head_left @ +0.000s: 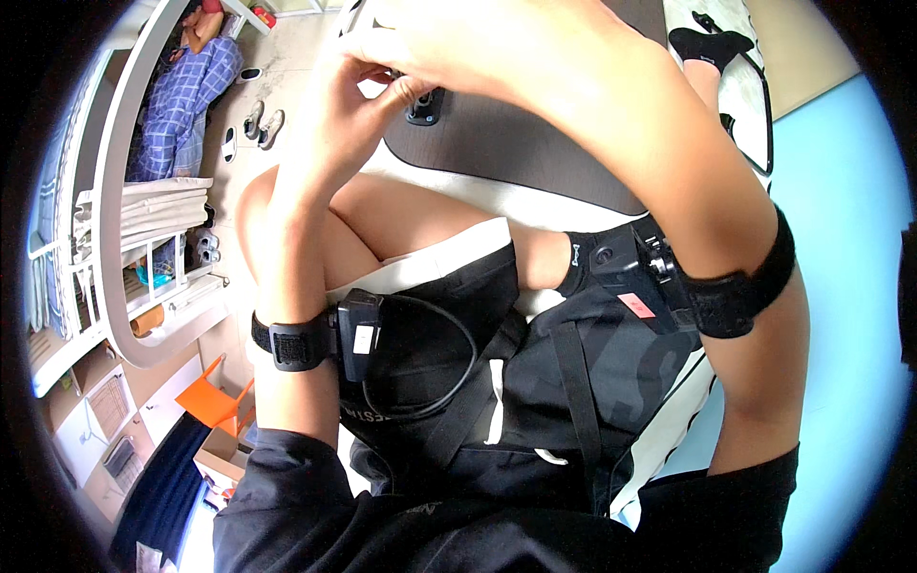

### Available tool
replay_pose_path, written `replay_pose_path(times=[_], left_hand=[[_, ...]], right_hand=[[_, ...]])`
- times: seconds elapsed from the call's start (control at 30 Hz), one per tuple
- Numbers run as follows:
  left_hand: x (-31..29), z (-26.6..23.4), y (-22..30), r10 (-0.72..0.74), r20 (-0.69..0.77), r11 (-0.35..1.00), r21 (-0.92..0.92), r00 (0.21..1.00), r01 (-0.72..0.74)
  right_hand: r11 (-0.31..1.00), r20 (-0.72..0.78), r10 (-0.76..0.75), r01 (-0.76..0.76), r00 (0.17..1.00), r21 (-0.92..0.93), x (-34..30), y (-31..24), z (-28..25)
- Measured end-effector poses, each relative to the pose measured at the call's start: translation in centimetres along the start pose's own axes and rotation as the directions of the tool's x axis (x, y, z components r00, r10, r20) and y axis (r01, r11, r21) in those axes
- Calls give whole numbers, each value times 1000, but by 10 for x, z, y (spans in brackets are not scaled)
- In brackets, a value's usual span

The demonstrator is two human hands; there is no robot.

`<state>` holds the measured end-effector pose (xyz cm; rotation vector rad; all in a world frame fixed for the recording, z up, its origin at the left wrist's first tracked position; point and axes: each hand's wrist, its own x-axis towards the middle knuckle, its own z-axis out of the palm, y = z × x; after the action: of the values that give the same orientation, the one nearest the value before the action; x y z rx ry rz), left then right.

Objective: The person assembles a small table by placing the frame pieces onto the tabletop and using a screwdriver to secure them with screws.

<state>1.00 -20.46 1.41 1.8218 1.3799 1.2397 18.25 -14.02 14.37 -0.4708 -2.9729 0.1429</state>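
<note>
Raised at the top of the head view, my left hand (349,115) and my right hand (420,43) meet. The thumb and fingers of my left hand are bent in a pinch near a small dark bit, whose kind I cannot make out. My right hand is bent over it from the right, its fingertips partly hidden and washed out by light. Just below the hands, a small black fitting (423,107) stands at the near edge of a dark brown board (516,143).
Black strap-on devices sit on my left forearm (358,334) and right arm (635,277). My crossed legs lie below my hands. To the left stand a white bunk bed (115,210), a person under a blue checked blanket (186,105), shoes (263,124) and an orange chair (215,401). A light blue wall (850,286) is on the right.
</note>
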Motion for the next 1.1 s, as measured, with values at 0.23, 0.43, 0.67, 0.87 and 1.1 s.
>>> replay_pose_path(times=[0.23,0.43,0.67,0.87,1.1], left_hand=[[-2,6,8,-87,-61,995,51,994,90],[-6,6,6,4,-91,996,-85,996,-12],[-9,7,-5,-43,-192,996,-84,980,27],[-13,3,-9,-97,-127,994,-57,987,91],[-7,7,9,-54,-108,999,-6,993,54]], right_hand=[[981,-240,97,-51,966,190,-32,-5,12],[986,-272,64,-19,960,165,-23,-2,17],[989,-292,29,15,956,147,-14,0,17],[990,-311,0,44,950,135,-9,3,10],[992,-311,-14,52,950,113,-6,4,11]])
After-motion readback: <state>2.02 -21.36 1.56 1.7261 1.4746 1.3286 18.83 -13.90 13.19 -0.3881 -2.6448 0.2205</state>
